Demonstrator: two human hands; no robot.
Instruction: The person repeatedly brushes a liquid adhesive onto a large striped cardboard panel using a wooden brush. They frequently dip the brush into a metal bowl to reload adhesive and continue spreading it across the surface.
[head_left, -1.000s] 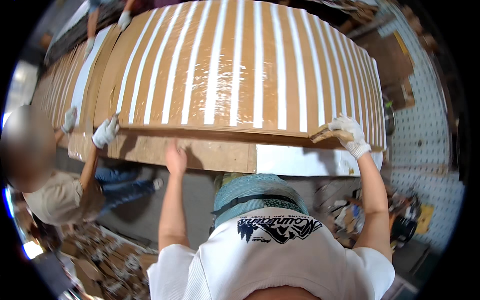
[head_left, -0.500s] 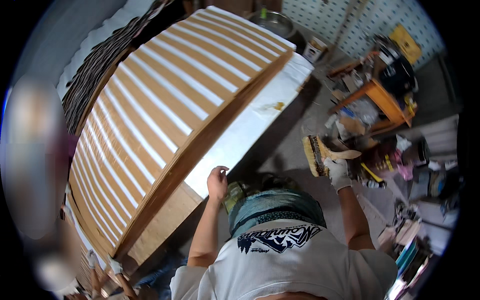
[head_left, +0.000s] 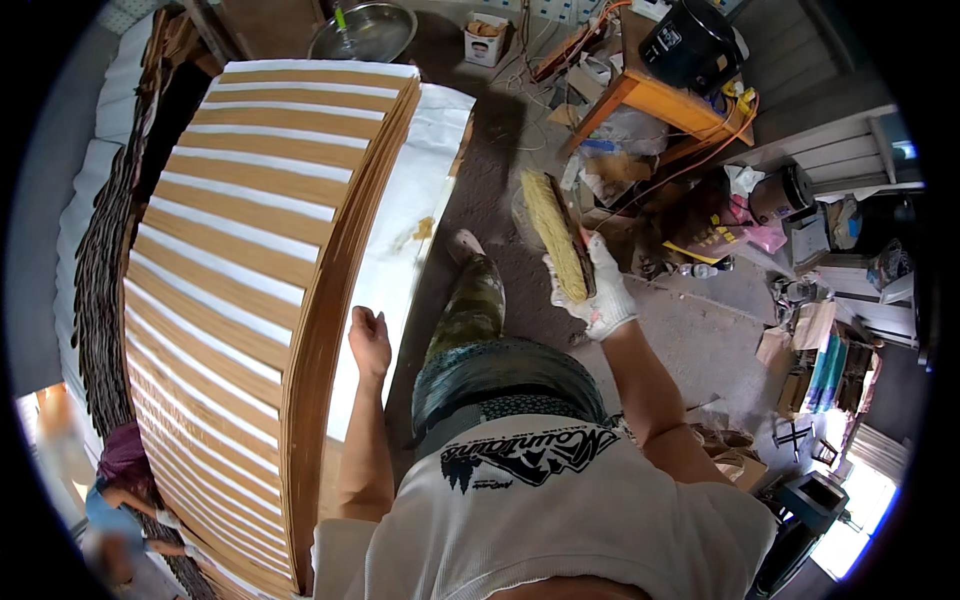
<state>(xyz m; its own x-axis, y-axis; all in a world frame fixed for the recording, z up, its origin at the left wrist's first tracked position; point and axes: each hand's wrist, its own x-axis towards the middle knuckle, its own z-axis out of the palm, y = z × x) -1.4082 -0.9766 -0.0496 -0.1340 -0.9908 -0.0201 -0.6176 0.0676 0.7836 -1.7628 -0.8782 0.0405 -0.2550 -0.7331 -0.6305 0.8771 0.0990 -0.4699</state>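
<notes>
A white-gloved right hand (head_left: 605,292) is gripping a wide, flat brush with yellow bristles and a dark backing (head_left: 553,232), its fingers clasping the near end; no handle is showing. The brush is hanging above the grey concrete floor (head_left: 690,320), well apart from a layered stack of brown, white-striped cardboard sheets (head_left: 225,262). The bare left hand (head_left: 370,342), its fingers half curling, is holding nothing visible beside the stack, over a white-surfaced board (head_left: 395,215); contact cannot be judged. If the bristles are carrying liquid, which is not showing, they may be dripping near the pale shoe (head_left: 464,244). A slackening grip could be dropping the brush; a careless swing could be smearing the sheets' edges.
</notes>
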